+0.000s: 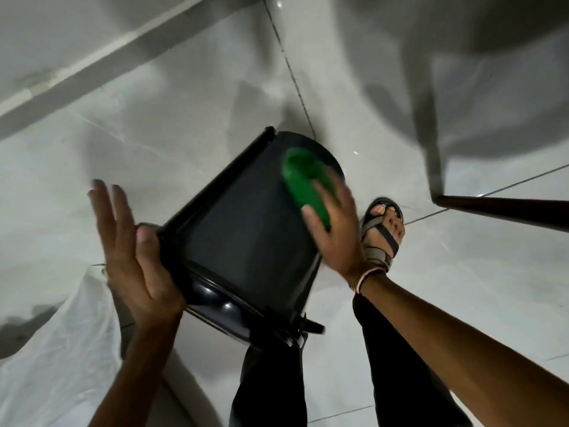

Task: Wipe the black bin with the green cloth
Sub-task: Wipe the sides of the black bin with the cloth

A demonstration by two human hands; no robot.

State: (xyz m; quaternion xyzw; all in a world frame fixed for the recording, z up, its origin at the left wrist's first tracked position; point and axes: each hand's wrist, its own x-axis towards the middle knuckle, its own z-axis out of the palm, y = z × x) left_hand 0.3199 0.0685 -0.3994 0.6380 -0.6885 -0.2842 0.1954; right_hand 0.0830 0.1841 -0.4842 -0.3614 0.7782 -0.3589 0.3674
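Note:
A black bin [243, 229] is tilted on its side above the floor, its bottom end pointing away from me and its lidded top toward my legs. My left hand [132, 251] props it from the left, palm against the rim, fingers spread, thumb on the edge. My right hand [335, 229] presses a green cloth [303, 180] flat onto the bin's upper right side near its far end. The cloth is blurred.
Pale tiled floor [184, 124] lies all around. My sandalled foot [385, 232] stands just right of the bin, my dark trouser legs below it. A white sheet [58, 349] covers something at lower left. A dark wooden leg [505, 211] juts in from the right.

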